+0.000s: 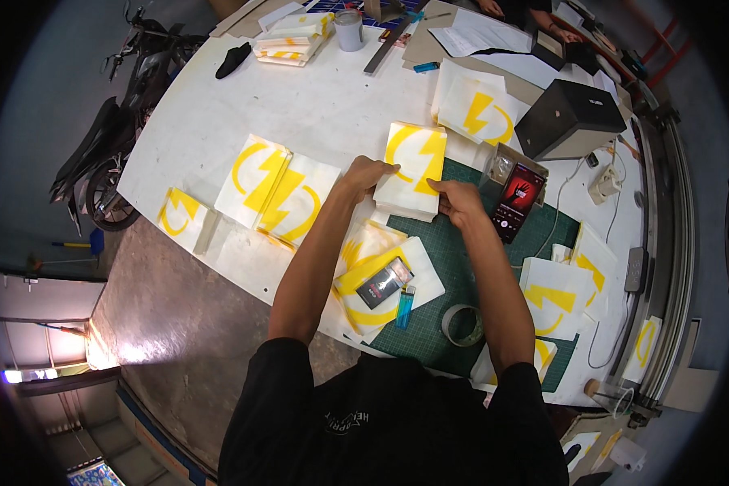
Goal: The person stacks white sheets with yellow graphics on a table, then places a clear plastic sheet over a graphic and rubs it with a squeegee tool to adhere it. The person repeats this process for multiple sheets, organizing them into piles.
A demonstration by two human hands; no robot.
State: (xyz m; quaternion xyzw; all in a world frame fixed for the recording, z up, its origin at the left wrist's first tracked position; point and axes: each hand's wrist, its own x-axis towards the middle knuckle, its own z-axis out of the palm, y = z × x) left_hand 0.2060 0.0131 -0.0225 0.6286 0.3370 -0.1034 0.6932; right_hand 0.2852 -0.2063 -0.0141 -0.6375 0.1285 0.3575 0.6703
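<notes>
A thick stack of white sheets [409, 174] with a yellow lightning-bolt print sits between my two hands, over the far edge of the green cutting mat [462, 259]. My left hand [368, 175] grips its left side, with the thumb on the top sheet. On the opposite side, my right hand [459, 199] clasps the lower right edge, its thumb also on top. Nearer to me, between my forearms, a dark cigarette pack [384, 283] and a blue lighter [405, 308] lie on loose printed sheets [425, 271].
Printed stacks [251, 178] lie left of my left arm, with others [551, 292] at the right. A phone [518, 198] leans by a small box; behind it stands a black box [571, 120]. A tape roll [462, 325] rests on the mat. Another person's hand [567, 36] shows at the far right.
</notes>
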